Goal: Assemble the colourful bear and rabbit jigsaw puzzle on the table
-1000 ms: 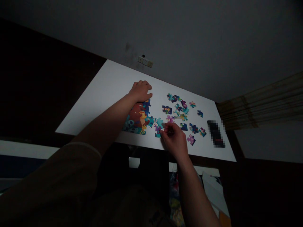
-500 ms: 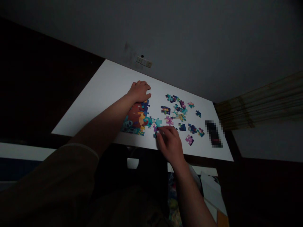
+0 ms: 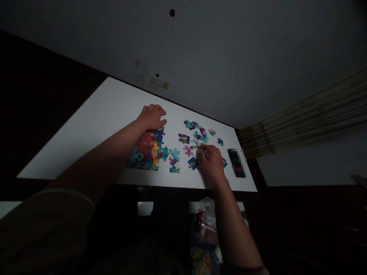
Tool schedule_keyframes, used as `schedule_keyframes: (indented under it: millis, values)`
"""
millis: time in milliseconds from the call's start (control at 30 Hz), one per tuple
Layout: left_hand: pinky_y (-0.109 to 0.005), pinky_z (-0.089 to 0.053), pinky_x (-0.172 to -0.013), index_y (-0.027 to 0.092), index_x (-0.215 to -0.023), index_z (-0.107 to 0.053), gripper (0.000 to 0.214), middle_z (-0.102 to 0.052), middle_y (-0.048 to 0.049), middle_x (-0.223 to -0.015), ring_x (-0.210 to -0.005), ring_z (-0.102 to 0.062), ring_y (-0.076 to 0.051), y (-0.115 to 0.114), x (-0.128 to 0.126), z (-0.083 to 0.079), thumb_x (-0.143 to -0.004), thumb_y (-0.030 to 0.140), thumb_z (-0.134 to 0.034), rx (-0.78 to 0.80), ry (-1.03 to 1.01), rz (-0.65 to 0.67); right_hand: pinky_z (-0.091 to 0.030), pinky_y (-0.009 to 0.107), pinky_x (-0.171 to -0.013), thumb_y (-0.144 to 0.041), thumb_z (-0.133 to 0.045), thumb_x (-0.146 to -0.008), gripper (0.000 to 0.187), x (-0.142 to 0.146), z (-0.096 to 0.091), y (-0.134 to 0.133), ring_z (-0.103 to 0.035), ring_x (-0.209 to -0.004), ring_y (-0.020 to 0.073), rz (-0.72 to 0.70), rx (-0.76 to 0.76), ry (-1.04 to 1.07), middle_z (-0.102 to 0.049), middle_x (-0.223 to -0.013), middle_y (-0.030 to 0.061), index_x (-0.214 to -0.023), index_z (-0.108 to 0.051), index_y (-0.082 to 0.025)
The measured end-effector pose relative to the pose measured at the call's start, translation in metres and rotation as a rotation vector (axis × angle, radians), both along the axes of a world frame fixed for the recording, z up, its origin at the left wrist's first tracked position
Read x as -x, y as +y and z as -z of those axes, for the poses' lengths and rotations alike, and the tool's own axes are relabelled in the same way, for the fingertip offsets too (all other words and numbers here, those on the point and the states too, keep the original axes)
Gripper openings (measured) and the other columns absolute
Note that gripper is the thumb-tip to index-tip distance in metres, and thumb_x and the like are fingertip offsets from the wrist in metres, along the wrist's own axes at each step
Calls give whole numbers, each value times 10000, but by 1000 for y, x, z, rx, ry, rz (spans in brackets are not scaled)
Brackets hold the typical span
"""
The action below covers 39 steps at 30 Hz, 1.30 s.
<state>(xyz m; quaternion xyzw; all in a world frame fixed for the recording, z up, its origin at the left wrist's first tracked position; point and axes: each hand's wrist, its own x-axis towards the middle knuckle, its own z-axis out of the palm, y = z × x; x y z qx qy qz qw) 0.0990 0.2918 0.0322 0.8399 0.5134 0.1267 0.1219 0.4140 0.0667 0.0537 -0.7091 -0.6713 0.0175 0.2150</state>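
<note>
On the white table (image 3: 94, 122) lies a joined part of a jigsaw puzzle (image 3: 147, 147), with a brown bear and a yellow animal. A rabbit section (image 3: 171, 154) juts from its right side. My left hand (image 3: 151, 116) rests flat at the puzzle's upper edge, fingers spread, its forearm covering the left part. Over the loose pieces, my right hand (image 3: 212, 160) has its fingers curled, with the fingertips on a yellow-green puzzle piece (image 3: 197, 144). The hand hides part of that piece and others beneath it. A dark blue piece (image 3: 192, 163) lies just left of the right hand.
Several loose pieces lie farther back, among them a blue one (image 3: 220, 141) and a pink one (image 3: 188, 150). A blurred black object (image 3: 237, 163) is near the table's right end. Behind are a wall with sockets (image 3: 159, 81) and a curtain (image 3: 286, 133).
My right hand has gone from the rabbit section rightward to the loose pieces. A piece now sits below the rabbit, uncovered. The left hand stays by the puzzle; the whole view has shifted.
</note>
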Motion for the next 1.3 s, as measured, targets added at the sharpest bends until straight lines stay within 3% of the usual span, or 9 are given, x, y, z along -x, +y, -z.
schedule_keyframes:
  millis: [233,367,500,633,833,1133,1300]
  values:
    - [-607,-423,-1382,301,-1652,-799,602,-682,-130,-1785,-1634,-571,-433,-2,1,0,-1127,540,-627,0,-32,-15,-531,596,-1302,-392,-686,-1129,386,-27,8,79,-694,-1418,433,81,89,-101,-829,-1420,240,-1347,-914,-169]
    - [-605,-440,-1363,275,-1641,-799,587,-702,-147,-1755,-1613,-588,-424,-5,0,0,-1139,515,-610,-18,-26,-7,-519,600,-1327,-477,-819,-1074,382,-27,6,107,-705,-1439,435,70,143,-105,-864,-1385,219,-1315,-929,-201]
    - [-602,-450,-1347,293,-1623,-808,556,-721,-146,-1727,-1593,-597,-422,-7,0,1,-1143,494,-611,-50,-21,-9,-578,510,-1264,-344,-820,-1042,283,-24,-2,125,-815,-1317,358,31,296,-52,-918,-1299,150,-1274,-938,-233]
    - [-596,-447,-1348,330,-1626,-806,544,-723,-123,-1730,-1604,-587,-420,-7,0,2,-1142,496,-622,-45,-27,-6,-634,459,-1170,-263,-809,-993,254,-21,-11,131,-853,-1215,327,34,359,-24,-927,-1245,133,-1207,-941,-228]
    - [-602,-445,-1353,280,-1632,-796,567,-710,-154,-1748,-1616,-591,-419,-9,1,-1,-1148,491,-590,-44,-8,-1,-573,540,-1311,-290,-910,-893,388,-24,-17,126,-804,-1399,359,-45,319,-5,-903,-1411,142,-1279,-920,-250]
    - [-612,-454,-1350,331,-1640,-802,579,-720,-136,-1744,-1604,-593,-420,-9,3,-2,-1127,506,-597,-40,-27,-3,-666,479,-1023,-223,-830,-849,353,-26,-10,116,-813,-1002,290,-25,309,269,-863,-1031,66,-1201,-841,-214]
    - [-612,-450,-1348,314,-1637,-802,579,-712,-144,-1753,-1606,-590,-420,-7,2,-1,-1131,509,-598,-36,-22,0,-656,461,-979,-270,-772,-838,260,-42,-14,106,-778,-965,295,61,195,315,-825,-995,55,-1094,-803,-237]
